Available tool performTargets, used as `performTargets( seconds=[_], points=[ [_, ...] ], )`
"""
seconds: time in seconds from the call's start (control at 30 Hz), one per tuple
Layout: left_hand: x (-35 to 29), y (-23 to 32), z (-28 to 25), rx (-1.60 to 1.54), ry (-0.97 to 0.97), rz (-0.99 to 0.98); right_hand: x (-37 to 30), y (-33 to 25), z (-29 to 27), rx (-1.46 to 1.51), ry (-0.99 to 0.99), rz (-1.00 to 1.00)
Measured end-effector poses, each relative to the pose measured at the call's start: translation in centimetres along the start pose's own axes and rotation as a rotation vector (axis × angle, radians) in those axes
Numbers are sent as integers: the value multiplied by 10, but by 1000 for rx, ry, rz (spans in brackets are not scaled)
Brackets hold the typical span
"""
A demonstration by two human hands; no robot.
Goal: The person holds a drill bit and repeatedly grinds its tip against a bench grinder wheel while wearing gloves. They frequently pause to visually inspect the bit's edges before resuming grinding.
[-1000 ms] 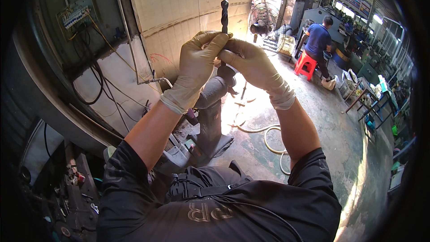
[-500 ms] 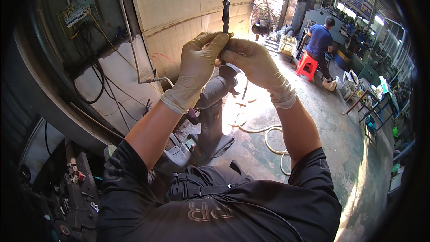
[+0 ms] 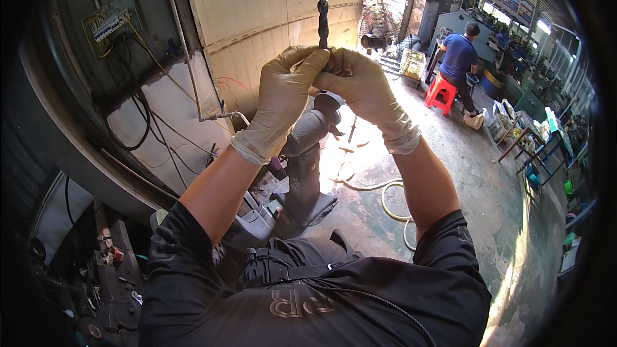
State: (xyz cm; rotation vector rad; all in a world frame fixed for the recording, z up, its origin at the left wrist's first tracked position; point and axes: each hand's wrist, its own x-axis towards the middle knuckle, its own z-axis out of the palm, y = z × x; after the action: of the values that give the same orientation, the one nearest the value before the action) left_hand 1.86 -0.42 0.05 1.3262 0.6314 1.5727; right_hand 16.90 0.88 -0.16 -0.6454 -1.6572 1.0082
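L hand (image 3: pixel 283 90), in a thin pale-yellow glove, pinches a dark twist drill bit (image 3: pixel 323 24) b/w thumb & fingers; bit's upright, fluted tip up, lower part hidden behind the fingers. R hand (image 3: pixel 363 87), same type of glove, meets it from the right, fingers curled & thumb close to the L one; can't tell if it grips the bit too, contact is hidden. Both hands are up at approx. the centre, forearms raised, black short sleeves (image 3: pixel 443 234) near. Bit stands in front of a cream panel wall (image 3: pixel 257 0) on the far side. Just below the hands, a grey pedestal grinder (image 3: pixel 304 133) w/ cylindrical housing. Far left: elec. breaker panel (image 3: pixel 110 27) w/ loose cables; a thin pipe w/ valve (image 3: pixel 222 115) is nearer the grinder. Near left: dark metal bench (image 3: pixel 116 283) w/ misc. small tools, too dim to sort. To the right, a pale hose (image 3: pixel 363 187) lies looped on the worn concrete floor (image 3: pixel 466 173). Far side, right of the bit: round caged fan (image 3: pixel 376 42) & a yellowish crate (image 3: pixel 412 64). Farther right, a co-worker (image 3: pixel 458 51) in a blue top sits on a red plastic stool (image 3: pixel 441 92), back turned.
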Motion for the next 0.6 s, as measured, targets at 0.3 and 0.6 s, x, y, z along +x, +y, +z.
performTargets(
  seconds=[0.3, 0.6],
  points=[
    [3, 4, -4, -3, -26, -5, -5, -18, 4, -202, -36, 6],
    [-1, 10, -1, 44, -13, 7, -7, -19, 0, -153, -91, 28]
  ],
)
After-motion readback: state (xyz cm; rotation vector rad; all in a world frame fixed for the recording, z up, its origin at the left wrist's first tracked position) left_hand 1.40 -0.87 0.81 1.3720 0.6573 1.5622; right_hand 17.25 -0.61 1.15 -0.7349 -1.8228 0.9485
